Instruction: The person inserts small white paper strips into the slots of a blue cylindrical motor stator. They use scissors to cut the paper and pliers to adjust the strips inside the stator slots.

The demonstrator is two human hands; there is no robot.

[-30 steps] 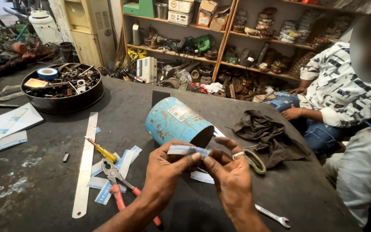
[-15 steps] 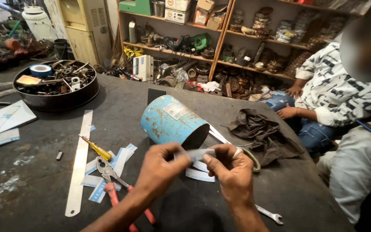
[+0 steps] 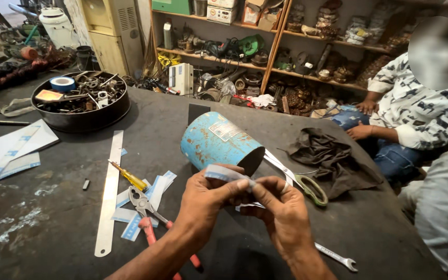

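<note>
Hands lowered nearer, left hand and right hand pinching paper strip, dark workbench, cluttered shelves

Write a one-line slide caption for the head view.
Left hand and right hand bend a paper strip before a rusty blue can.

Cluttered repair workshop.
Shelves crammed with parts and tools at 12 o'clock, round tray of scrap hardware at 10, pliers and wrench on grimy worktable.
</note>
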